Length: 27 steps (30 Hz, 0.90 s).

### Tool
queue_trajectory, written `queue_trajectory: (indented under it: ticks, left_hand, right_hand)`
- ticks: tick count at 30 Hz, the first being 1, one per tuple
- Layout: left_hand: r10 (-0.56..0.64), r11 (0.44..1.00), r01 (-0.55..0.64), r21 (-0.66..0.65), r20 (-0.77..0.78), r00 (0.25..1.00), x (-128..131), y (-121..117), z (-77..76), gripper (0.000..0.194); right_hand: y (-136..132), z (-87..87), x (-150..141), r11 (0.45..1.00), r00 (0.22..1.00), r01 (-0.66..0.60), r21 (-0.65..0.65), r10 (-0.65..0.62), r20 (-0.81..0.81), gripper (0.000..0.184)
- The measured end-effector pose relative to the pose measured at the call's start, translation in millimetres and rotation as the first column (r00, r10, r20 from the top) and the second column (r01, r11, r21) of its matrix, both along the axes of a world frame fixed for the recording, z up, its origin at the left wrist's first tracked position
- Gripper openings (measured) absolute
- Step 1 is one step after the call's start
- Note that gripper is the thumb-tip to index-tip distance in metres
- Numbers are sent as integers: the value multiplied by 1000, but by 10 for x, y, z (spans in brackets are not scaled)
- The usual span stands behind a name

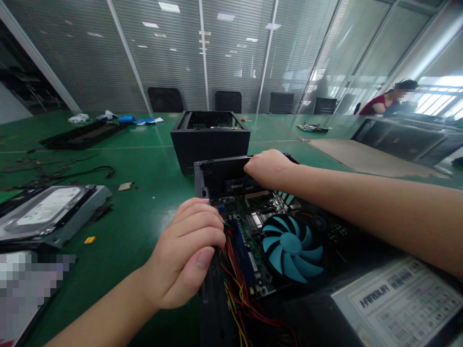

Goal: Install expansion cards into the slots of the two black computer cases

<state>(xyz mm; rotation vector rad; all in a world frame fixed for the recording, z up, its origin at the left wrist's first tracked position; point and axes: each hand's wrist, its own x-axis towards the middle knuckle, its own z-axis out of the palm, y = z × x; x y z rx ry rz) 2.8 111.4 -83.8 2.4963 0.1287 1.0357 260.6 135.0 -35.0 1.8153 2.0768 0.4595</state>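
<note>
An open black computer case (pixel 211 308) lies on its side before me. Over its left rim my left hand (pixel 193 246) is closed, fingers curled onto the edge beside a bundle of red, yellow and black wires (pixel 235 274). My right hand (pixel 271 168) is closed at the far wall of the case; its fingertips are hidden, so what it holds does not show. Inside sit a green motherboard (pixel 231 207), blue memory slots (pixel 246 260) and a cooling fan (pixel 291 246) with light blue blades. A labelled power supply (pixel 401 299) fills the near right.
A second black case (pixel 210 144) stands just behind. On the left are a hard drive (pixel 50 207) in a metal bracket, loose black cables (pixel 83 171), a yellow piece (pixel 90 240) and a black panel (pixel 85 135). A person (pixel 387 101) sits at the far right.
</note>
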Motion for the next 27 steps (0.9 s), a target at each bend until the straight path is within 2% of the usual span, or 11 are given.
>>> queue_trajectory:
  ticks: [6, 13, 19, 24, 27]
  left_hand:
    - [-16, 1000, 16, -3, 19, 1000, 12, 11, 12, 33]
    - [1, 1000, -2, -4, -32, 1000, -19, 20, -2, 36]
    - [18, 1000, -18, -2, 5, 1000, -3, 15, -17, 35]
    - [52, 997, -52, -56, -2, 999, -2, 8, -25, 41]
    - [61, 996, -60, -69, 15, 998, -11, -15, -46, 42]
  right_hand:
    - [26, -30, 0, 999, 1000, 16, -35, -16, -6, 24]
    - [73, -78, 28, 999, 1000, 7, -53, -7, 3, 23]
    - [83, -121, 31, 997, 1000, -28, -69, 28, -2, 25]
    - [120, -157, 29, 991, 998, -57, -119, 56, -7, 25]
    - [124, -115, 84, 991, 999, -45, -123, 42, -25, 26]
